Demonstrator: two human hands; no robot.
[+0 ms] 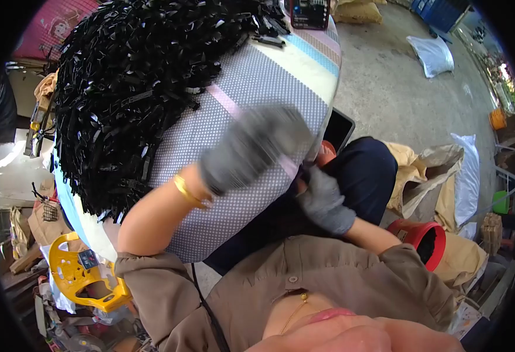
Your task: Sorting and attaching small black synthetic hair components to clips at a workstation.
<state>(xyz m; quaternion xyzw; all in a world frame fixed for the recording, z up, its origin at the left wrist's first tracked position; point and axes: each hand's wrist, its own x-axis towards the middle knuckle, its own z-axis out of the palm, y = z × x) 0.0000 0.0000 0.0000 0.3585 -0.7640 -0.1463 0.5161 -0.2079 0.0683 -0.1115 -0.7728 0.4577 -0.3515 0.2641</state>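
My left hand [256,146], in a grey glove, is over the cloth-covered table [210,223]. Motion blurs its fingers, so their pose and anything in them cannot be made out. At the table's right edge, beside my knee, is my right hand [326,202], also gloved in grey. Its fingers look curled near the table edge, with something dark by them that I cannot identify. A big heap of small black plastic parts [134,88] covers the table's left and far side. A few loose black pieces [268,41] lie at the heap's right edge.
A dark boxed item [310,14] stands at the table's far edge. Right of me are a red bucket [434,246] with dark contents, brown paper sacks [424,176] and a white sack [432,56] on the floor. A yellow plastic chair [72,270] stands at lower left.
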